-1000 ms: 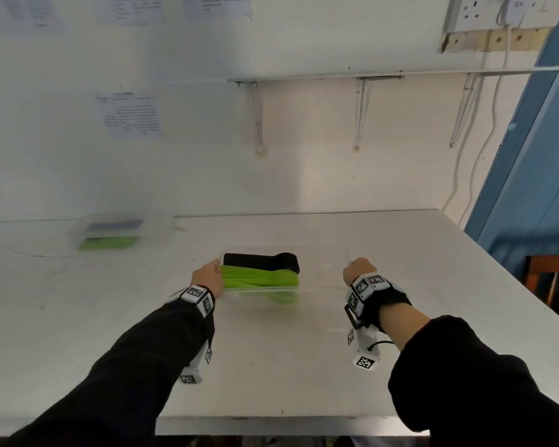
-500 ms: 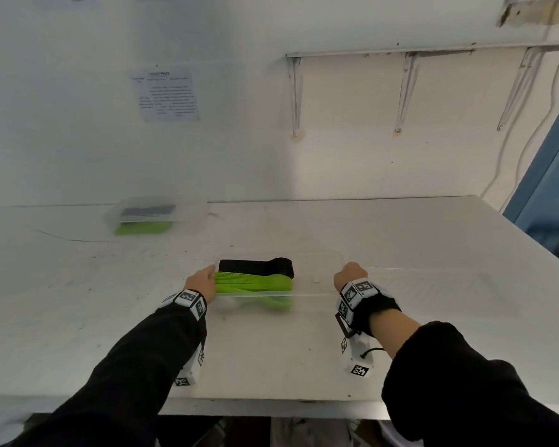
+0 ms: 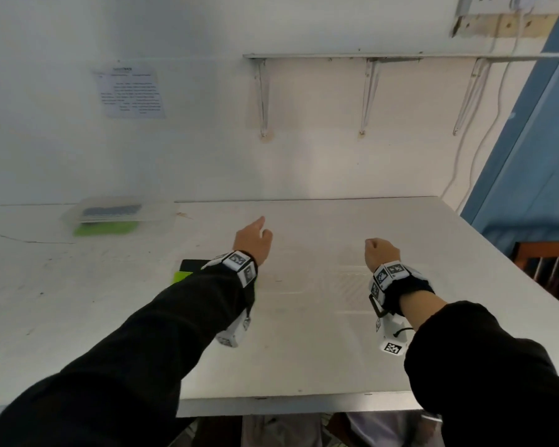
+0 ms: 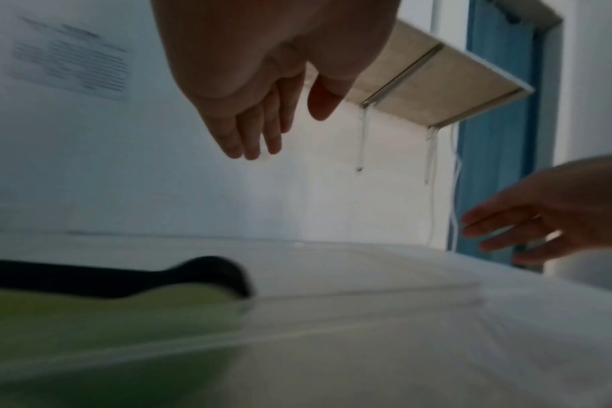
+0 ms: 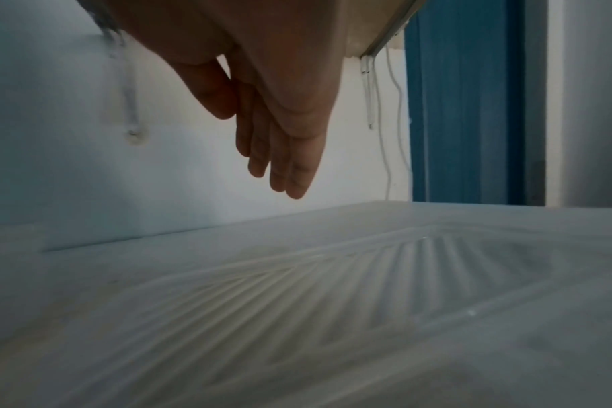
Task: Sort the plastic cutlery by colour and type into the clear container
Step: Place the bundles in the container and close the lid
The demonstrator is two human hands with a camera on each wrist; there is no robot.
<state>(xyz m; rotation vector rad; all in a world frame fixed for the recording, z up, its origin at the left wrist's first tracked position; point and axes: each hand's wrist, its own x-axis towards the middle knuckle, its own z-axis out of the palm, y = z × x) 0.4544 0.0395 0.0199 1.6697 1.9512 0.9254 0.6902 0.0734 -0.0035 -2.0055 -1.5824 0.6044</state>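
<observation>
Both hands (image 3: 252, 241) lifted; cutlery (image 3: 188, 269) half hidden

The head camera looks from above, forward and down, over the white table (image 3: 304, 350) to the wall. The left wrist camera sits low, very near the clear container (image 4: 332, 309), and faces the wall along the left hand (image 4: 262, 82); the right hand (image 4: 542, 215) enters at 3 o'clock. The right wrist camera is just over the container's ribbed plastic (image 5: 332, 289), looking along its own hand. Both wrist views share the shelf (image 4: 437, 71) and the blue door frame (image 4: 500, 138) with the head view.
</observation>
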